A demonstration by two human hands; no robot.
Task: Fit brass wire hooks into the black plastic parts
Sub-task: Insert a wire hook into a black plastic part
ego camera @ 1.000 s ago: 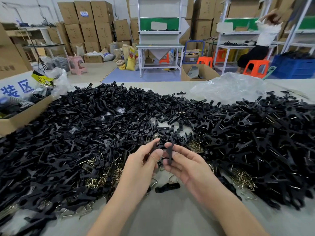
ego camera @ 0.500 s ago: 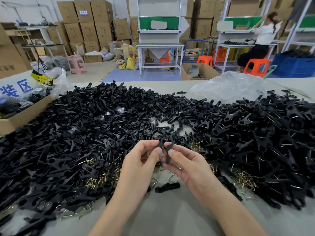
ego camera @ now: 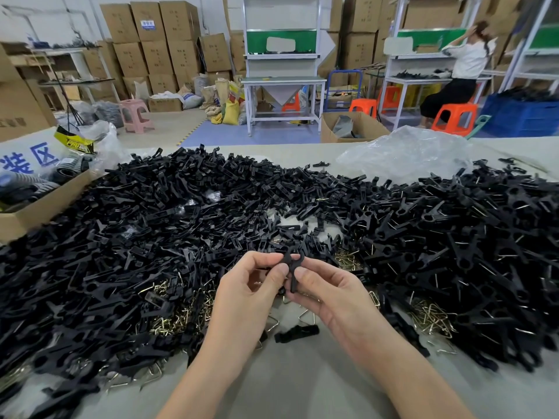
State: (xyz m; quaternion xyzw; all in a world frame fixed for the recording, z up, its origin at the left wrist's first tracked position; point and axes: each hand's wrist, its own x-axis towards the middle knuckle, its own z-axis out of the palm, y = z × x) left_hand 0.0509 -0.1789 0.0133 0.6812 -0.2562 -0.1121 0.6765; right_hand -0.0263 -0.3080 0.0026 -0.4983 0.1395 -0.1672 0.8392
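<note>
My left hand [ego camera: 251,285] and my right hand [ego camera: 326,288] meet above the table's near middle, both pinching one black plastic part [ego camera: 292,267] held upright between thumbs and fingertips. I cannot make out a hook on the held part. Loose brass wire hooks [ego camera: 172,319] lie in a heap under my left hand, with more hooks [ego camera: 432,316] to the right. A huge pile of black plastic parts [ego camera: 151,231] covers the left and middle of the table; a second pile of parts [ego camera: 472,243] on the right shows wires sticking out. One single black part [ego camera: 298,332] lies below my hands.
A cardboard box [ego camera: 39,207] sits at the left table edge. A crumpled clear plastic bag [ego camera: 405,152] lies at the back right. Bare grey table [ego camera: 290,385] shows between my forearms. Beyond, a person [ego camera: 459,71] sits on an orange stool at a workbench among stacked cartons.
My hands stay together on the black part, turning it slightly more upright. The seated person in the background has raised both arms to the head.
</note>
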